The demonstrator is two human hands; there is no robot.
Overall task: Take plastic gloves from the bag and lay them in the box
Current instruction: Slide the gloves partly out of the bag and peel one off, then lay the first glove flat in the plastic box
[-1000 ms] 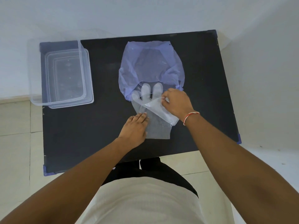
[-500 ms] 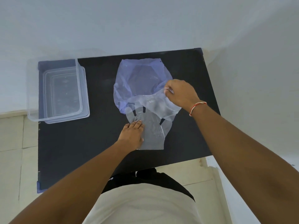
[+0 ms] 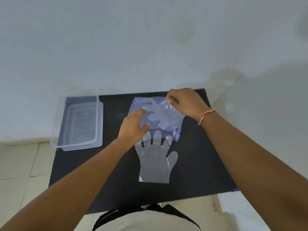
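A clear plastic glove [image 3: 155,164] lies flat on the black table [image 3: 100,172], fingers pointing away from me. Just beyond it lies the bluish plastic bag [image 3: 176,130]. My right hand [image 3: 185,102] pinches a second clear glove [image 3: 160,114] by its edge and holds it up over the bag. At that glove's left edge is my left hand [image 3: 133,125], its thumb and fingers closed on the plastic. The clear box [image 3: 58,130] stands at the table's far left with nothing visible inside.
The box sits on its clear lid [image 3: 100,130]. A pale wall rises right behind the table. Tiled floor shows to the left, and the table's near edge is against my body.
My right hand has carried the pinched glove up and away over the bag. My left hand left the flat glove and moved up to the raised one. The view tilted upward.
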